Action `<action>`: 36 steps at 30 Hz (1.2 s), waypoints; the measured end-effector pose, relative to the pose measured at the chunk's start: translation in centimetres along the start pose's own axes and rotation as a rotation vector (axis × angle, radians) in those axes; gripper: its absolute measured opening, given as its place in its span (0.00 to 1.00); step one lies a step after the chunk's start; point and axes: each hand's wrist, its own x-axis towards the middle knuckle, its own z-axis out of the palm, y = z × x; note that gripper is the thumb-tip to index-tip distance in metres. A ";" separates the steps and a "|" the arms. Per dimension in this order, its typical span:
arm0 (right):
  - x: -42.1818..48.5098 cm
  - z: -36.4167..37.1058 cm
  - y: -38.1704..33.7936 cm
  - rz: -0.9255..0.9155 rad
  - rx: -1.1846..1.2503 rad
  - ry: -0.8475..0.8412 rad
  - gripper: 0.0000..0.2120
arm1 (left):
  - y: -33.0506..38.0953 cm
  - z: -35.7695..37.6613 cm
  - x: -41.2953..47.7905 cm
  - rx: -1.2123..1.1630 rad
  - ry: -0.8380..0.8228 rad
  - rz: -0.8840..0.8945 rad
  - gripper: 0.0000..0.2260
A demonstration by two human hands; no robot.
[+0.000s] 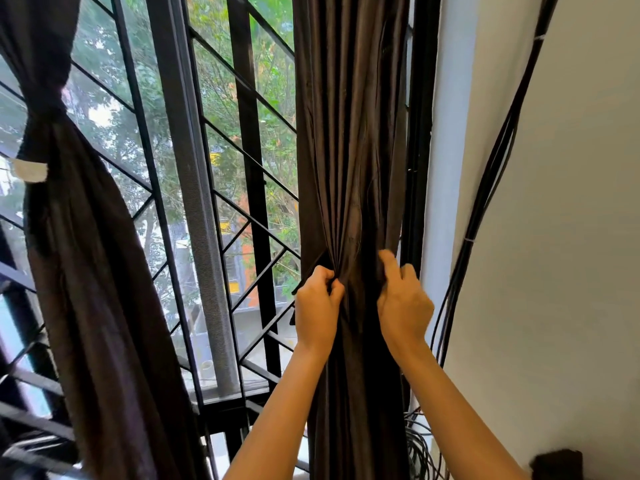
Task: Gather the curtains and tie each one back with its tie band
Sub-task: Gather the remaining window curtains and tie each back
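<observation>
Pinches folds of the right curtain [349, 150], beside the white wall [554, 237], with left hand [317, 303] fingers curled tight; grips opposite side with right hand [403, 303] (index finger lifted).

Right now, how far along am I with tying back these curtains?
Done: the left curtain is cinched by its tie band. In hand: your left hand and right hand bunch the right curtain at one height. Left: no band shows around that bundle yet, so it needs wrapping and fastening.
</observation>
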 end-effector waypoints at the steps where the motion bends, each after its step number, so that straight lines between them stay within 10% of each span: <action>1: 0.0 -0.2 0.0 -0.058 -0.033 -0.054 0.31 | 0.0 0.0 0.0 -0.001 0.000 0.002 0.01; 6: 0.6 -0.7 -0.6 -0.027 -0.039 -0.458 0.22 | 0.0 0.4 -0.2 -0.042 -0.011 -0.017 0.01; 36: -0.8 0.3 -1.2 -0.116 0.536 -0.317 0.15 | 0.4 0.0 -0.7 -0.060 -0.051 0.029 0.03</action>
